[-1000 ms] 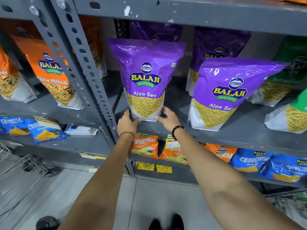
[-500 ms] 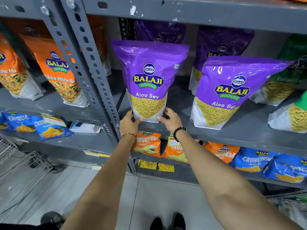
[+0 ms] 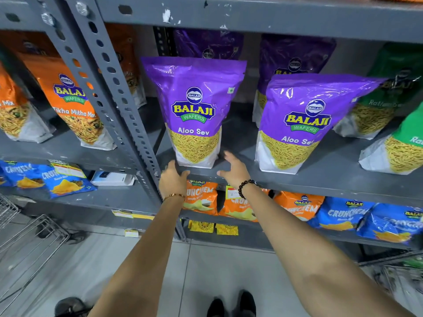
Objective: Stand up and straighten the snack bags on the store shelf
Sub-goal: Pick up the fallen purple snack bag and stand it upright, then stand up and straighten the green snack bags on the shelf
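A purple Aloo Sev bag [image 3: 194,110] stands upright near the front edge of the grey metal shelf [image 3: 325,177]. My left hand [image 3: 172,179] is just below its lower left corner, fingers apart, holding nothing. My right hand [image 3: 234,168] hovers by its lower right corner, fingers spread, a small gap from the bag. A second purple Aloo Sev bag [image 3: 304,124] stands to the right, leaning a little. Two more purple bags [image 3: 293,56] stand behind in shadow.
A perforated grey upright post [image 3: 114,88] rises left of the bag. Orange Tikha Mitha Mix bags [image 3: 71,99] fill the left bay, green Ratlami Sev bags [image 3: 393,92] the right. Orange and blue Crunchem packs [image 3: 343,213] lie on the shelf below. A wire basket [image 3: 25,239] sits lower left.
Both hands have let go of the bag's bottom corners and drawn back slightly, fingers opening. The bag stays upright. The view has moved closer to the shelf.
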Tool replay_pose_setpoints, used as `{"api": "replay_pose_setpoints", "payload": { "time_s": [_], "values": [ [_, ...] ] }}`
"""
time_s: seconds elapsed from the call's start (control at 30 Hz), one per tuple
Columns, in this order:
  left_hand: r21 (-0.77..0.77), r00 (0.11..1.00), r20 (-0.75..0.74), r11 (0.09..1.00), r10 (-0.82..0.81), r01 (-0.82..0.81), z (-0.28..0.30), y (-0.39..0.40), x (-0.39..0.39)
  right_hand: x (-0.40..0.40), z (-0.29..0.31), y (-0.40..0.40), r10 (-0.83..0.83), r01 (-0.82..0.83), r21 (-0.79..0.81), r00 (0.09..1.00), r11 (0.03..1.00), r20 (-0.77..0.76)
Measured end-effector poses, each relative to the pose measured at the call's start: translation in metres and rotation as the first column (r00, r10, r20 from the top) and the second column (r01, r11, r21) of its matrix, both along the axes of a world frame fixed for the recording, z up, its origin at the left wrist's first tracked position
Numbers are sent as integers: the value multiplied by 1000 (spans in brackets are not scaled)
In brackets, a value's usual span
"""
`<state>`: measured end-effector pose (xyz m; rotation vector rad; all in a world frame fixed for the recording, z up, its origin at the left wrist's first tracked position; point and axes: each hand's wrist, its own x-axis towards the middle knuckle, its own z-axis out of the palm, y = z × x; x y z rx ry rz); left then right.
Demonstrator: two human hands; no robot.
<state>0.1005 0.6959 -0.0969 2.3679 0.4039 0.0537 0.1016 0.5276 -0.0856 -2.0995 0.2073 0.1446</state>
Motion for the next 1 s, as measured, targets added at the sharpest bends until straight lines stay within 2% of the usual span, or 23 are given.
{"api": "replay_pose_setpoints", "payload": {
  "time_s": [0.07,0.13,0.2,0.3,0.47,0.6,0.67,0.73,0.87,1.0],
  "values": [
    [86,999,18,995,-49,47,-1,-13,-14,-16,0,-14,-35,35,-6,999,999,18],
    [112,990,44,986,-132,127,-4,-32,-27,-36,1,-34,-90,89,18,995,996,46],
    [129,973,48,967,-226,218,-7,-59,-38,-61,2,-59,-128,130,-25,989,991,69],
    [154,921,70,917,-383,369,-9,-110,-53,-96,-1,-105,-268,274,-59,959,960,96],
    [218,794,88,789,-602,574,-6,-212,-71,-131,0,-203,-567,567,24,818,823,101],
    [168,735,-5,724,-678,669,-1,-297,-80,-143,6,-292,-748,743,85,657,664,96],
    [125,723,-37,715,-690,688,0,-339,-80,-145,8,-337,-783,771,138,619,621,63],
    [28,733,-27,733,-679,680,2,-377,-78,-144,10,-379,-765,751,160,643,640,38],
    [-95,792,-53,793,-608,602,7,-435,-65,-130,12,-445,-630,620,176,777,765,0],
    [-124,832,-76,833,-550,539,12,-466,-52,-112,15,-483,-470,476,170,879,863,-74]
  ]
}}
